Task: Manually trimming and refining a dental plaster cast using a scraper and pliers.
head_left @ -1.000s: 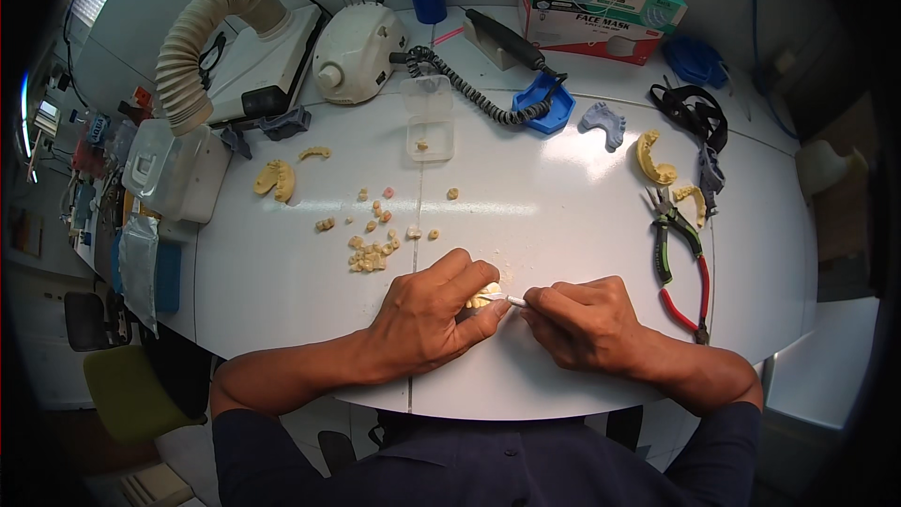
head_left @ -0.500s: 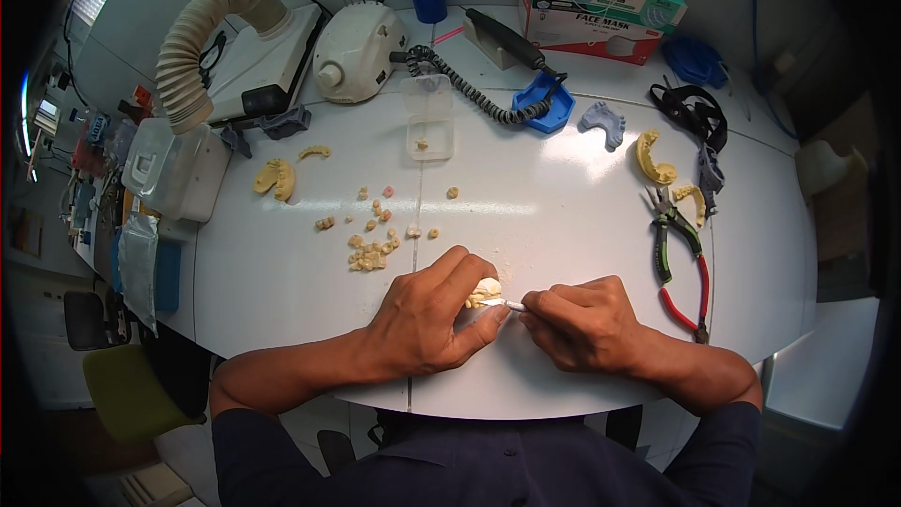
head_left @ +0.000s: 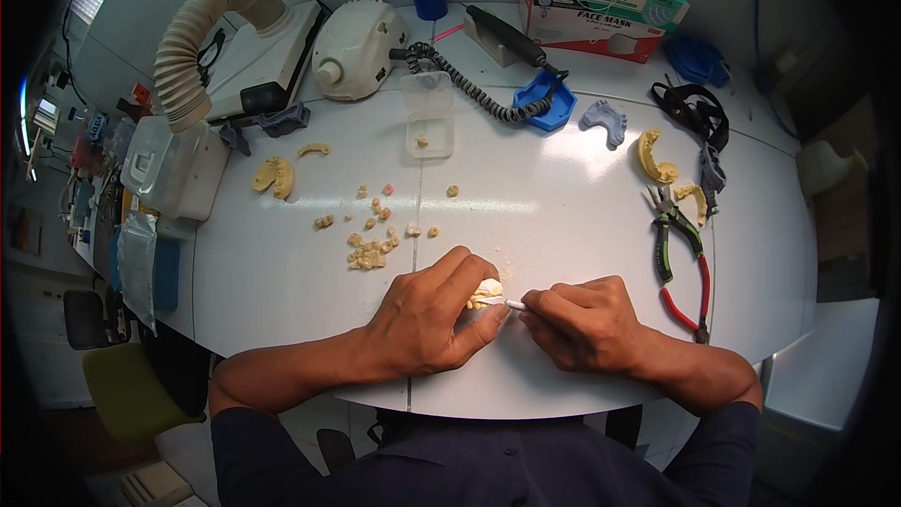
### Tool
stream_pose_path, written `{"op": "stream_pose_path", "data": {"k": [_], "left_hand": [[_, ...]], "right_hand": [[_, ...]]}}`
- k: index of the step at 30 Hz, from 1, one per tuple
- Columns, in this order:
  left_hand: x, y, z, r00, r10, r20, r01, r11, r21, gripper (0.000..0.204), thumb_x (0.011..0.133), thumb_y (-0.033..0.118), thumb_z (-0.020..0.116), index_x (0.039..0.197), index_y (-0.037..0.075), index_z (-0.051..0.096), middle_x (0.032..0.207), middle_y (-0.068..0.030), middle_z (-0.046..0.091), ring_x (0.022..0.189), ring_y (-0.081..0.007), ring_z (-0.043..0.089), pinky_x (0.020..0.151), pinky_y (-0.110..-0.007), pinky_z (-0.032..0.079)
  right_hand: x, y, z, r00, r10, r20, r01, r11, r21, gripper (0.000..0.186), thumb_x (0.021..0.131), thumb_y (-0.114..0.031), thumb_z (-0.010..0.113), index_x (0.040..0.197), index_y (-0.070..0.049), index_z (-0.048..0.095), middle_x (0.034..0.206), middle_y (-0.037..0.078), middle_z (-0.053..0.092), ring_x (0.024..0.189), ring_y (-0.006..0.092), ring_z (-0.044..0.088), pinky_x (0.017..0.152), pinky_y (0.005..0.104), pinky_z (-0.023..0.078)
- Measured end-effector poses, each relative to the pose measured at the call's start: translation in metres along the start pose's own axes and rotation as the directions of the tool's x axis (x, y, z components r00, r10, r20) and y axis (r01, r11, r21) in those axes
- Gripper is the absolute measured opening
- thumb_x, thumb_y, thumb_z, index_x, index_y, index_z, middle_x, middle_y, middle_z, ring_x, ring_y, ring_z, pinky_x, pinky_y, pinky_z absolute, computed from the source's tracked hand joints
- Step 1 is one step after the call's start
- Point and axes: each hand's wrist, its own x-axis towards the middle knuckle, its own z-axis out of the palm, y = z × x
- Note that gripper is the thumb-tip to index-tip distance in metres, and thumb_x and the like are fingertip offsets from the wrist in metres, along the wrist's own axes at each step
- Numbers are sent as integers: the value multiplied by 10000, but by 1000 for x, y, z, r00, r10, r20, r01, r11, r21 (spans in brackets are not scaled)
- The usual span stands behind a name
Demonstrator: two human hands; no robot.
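My left hand (head_left: pixel 430 310) is curled around a small cream-coloured dental cast (head_left: pixel 488 288), much of it hidden by the fingers. A pale, slim knife (head_left: pixel 515 304) is pinched in my right hand (head_left: pixel 589 322). Its thin blade lies against the near side of the cast, beside my left thumb. Both hands are low over the near part of the white table. Pale crumbs (head_left: pixel 504 266) are scattered just beyond the cast.
Several tooth pieces (head_left: pixel 374 253) lie left of centre, below an open clear box (head_left: pixel 430 139). Red-and-green pliers (head_left: pixel 702 286) and yellow casts (head_left: pixel 651 158) are at right. Behind stand a white control unit (head_left: pixel 357 49), a corded handpiece (head_left: pixel 507 36) and a ribbed hose (head_left: pixel 192 42).
The knife blade has shifted slightly against the cast, and the cast is tilted a touch differently. Both hands keep their grips and stay in nearly the same place.
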Motion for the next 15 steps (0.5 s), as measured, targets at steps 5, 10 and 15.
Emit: {"op": "stream_pose_path", "data": {"k": [5,10,15], "left_hand": [[0,1,0,1000,-8,8,8,1000,-8,273,1018,228,717,1133,-15,673,920,-133,607,640,-247,634,575,-371,521],[-1,1,-1,999,-31,23,31,999,-10,271,1025,234,713,1141,-8,674,920,-130,605,653,-247,638,584,-374,524],[-1,0,0,999,-37,31,36,999,28,280,1024,257,731,1159,17,682,917,-123,598,670,-244,630,598,-377,526]], "right_hand": [[0,-1,-1,1000,3,-1,-4,1000,-9,199,836,-78,838,977,-110,701,658,5,615,489,201,630,439,348,488],[1,-1,-1,1000,1,4,-1,1000,-20,197,840,-82,841,974,-109,699,654,5,612,489,196,628,437,348,483],[0,0,0,1000,5,-5,-6,1000,-20,197,845,-86,842,977,-111,698,655,2,615,489,188,626,436,346,480]]}}
